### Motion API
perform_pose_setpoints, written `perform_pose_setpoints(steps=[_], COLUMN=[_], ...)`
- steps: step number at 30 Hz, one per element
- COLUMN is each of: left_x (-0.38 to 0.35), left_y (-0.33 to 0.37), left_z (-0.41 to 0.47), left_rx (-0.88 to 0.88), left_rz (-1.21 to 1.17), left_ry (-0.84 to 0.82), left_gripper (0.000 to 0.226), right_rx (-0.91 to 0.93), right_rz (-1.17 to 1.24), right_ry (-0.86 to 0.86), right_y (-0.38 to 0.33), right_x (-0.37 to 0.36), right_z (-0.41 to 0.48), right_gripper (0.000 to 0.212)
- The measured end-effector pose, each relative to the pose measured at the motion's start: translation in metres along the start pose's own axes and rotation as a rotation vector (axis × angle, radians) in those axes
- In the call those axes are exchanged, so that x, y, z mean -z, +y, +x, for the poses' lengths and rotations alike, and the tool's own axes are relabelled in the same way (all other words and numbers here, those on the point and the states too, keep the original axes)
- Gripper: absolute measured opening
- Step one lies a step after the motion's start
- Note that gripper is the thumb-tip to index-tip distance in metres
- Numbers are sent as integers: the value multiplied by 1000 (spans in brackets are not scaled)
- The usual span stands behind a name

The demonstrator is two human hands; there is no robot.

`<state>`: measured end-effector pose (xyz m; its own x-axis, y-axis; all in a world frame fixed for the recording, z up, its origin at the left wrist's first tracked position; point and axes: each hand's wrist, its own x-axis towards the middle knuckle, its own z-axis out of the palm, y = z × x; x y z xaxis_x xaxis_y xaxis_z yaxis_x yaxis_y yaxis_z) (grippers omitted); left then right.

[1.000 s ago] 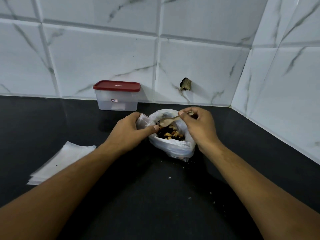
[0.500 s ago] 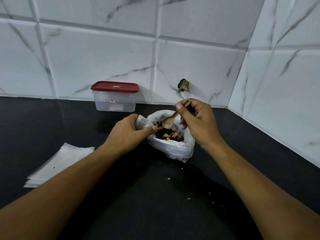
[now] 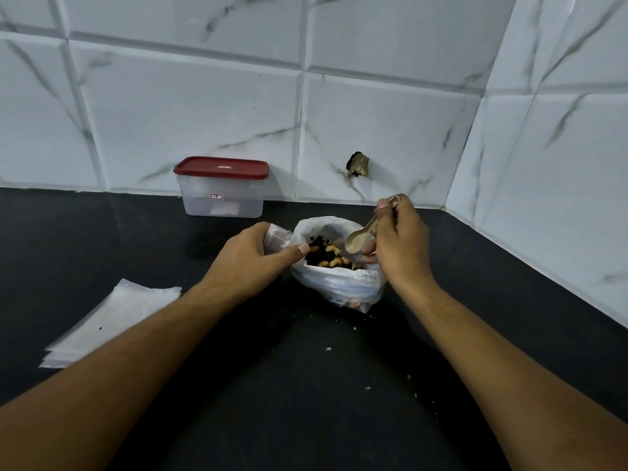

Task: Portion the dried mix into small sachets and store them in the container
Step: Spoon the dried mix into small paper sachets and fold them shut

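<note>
Head view: bag of dried mix [image 3: 339, 280] sits mid-counter [image 3: 306, 402], well off the tiled walls [image 3: 204, 113]. Left hand [image 3: 248, 263] pinches a small sachet [image 3: 277, 236] at the bag's rim; the sachet is mostly hidden. Right hand [image 3: 399, 243] grips a wooden spoon [image 3: 356, 240] over the mix. Lidded container [image 3: 221, 186] stands against the back wall. Spare sachets [image 3: 112, 317] lie far left, partly covered by the forearm.

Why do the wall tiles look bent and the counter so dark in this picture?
Head view: the wide-angle lens bows the tile joints towards the edges. Same view: dim, bluish light leaves the black counter nearly featureless; the red lid carries a pale sheen; the spoon and dried mix look fairly sharp.
</note>
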<state>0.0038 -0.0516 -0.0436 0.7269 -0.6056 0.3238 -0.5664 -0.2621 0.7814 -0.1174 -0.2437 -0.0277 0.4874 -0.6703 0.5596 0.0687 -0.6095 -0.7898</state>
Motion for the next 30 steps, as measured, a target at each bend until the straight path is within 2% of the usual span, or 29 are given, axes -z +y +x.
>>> perform_pose_setpoints(steps=[3, 8, 12, 14, 17, 30], left_x=[0, -2, -3, -2, -2, -3], left_y=[0, 2, 1, 1, 0, 1], left_z=[-2, -2, -2, -2, -2, -1], left_rx=[0, -6, -14, -14, -20, -35], left_rz=[-11, -35, -29, -24, -16, 0], left_ry=[-11, -47, -47, -47, -46, -55], left_gripper=[41, 44, 42, 41, 39, 46], right_rx=[-41, -157, -122, -122, -234, -411], right_rz=[-8, 27, -26, -33, 32, 178], right_ry=[-30, -29, -15, -50, -123, -248], right_y=[4, 9, 13, 12, 12, 10], right_x=[-2, 0, -4, -7, -8, -2], right_z=[-1, 3, 4, 4, 4, 9], right_gripper=[26, 26, 27, 27, 27, 22])
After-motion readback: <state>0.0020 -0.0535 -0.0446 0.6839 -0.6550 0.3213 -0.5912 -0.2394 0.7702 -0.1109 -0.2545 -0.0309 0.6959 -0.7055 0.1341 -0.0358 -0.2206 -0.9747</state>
